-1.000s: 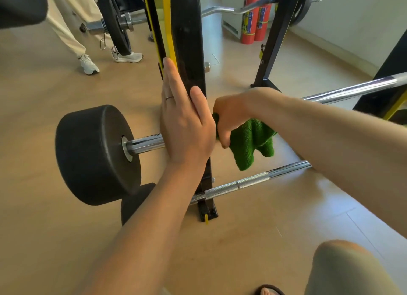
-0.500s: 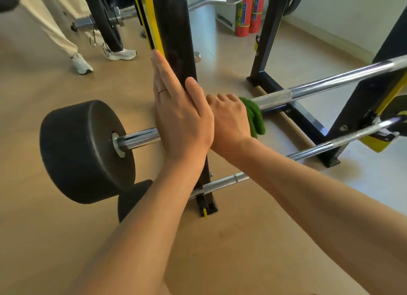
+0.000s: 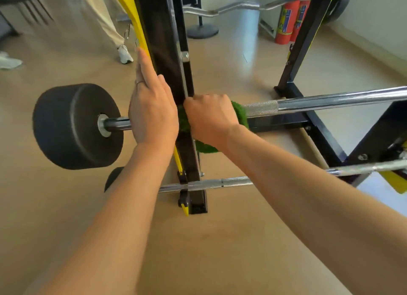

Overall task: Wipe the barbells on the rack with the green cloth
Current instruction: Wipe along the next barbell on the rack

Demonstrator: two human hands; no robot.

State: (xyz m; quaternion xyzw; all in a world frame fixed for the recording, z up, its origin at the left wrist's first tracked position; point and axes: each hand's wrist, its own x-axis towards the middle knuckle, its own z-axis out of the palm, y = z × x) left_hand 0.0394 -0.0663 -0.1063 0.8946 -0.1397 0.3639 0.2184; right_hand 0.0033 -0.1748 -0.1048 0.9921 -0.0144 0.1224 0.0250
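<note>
Smooth tan gym floor [image 3: 220, 250] fills most of the view, w/ open room near and at left. A black steel rack upright [image 3: 167, 74] w/ a yellow edge strip rises at centre; its far post [image 3: 308, 30] stands at right. Upper barbell [image 3: 330, 101], shiny chrome w/ a knurled patch, runs left to right across the upright and ends at left in a thick matte black cylinder weight [image 3: 72, 127]. A lower barbell [image 3: 209, 184], also chrome, lies nearer the floor. Left hand [image 3: 152, 116] rests flat, fingers straight, against the upright's near face, covering the bar there. Right hand [image 3: 209, 118] is clenched round the fuzzy green cloth [image 3: 241, 116], which wraps the upper bar just right of the upright. Far right: two red fire extinguishers [image 3: 288, 16]. Far left: someone's pale trouser leg and white shoe [image 3: 125, 52], blurred.
</note>
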